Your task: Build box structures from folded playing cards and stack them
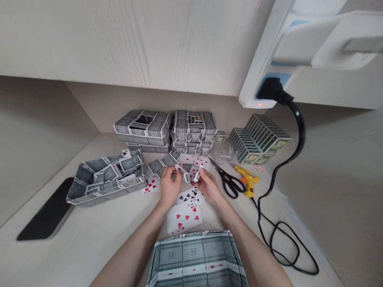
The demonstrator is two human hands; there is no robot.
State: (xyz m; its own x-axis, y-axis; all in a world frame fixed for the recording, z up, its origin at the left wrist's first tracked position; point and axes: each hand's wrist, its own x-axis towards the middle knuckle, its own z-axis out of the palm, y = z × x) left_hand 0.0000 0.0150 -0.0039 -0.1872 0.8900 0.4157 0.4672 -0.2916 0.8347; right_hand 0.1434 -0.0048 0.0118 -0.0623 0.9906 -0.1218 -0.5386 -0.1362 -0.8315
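My left hand pinches a folded playing card over the middle of the surface. Close beside it, my right hand has its fingers closed on another small folded piece of card. I cannot tell whether the two pieces touch. Loose playing cards lie face up under and around my hands, among them a five of hearts nearer to me and an eight of clubs. Some face-down cards lie beyond my left hand. Between my forearms stands an open box made of cards.
At left is a card-built tray holding folded cards, beside a dark phone-like slab. Card boxes are stacked behind. Black scissors, a yellow glue gun and its looping cable lie right. A power strip hangs above.
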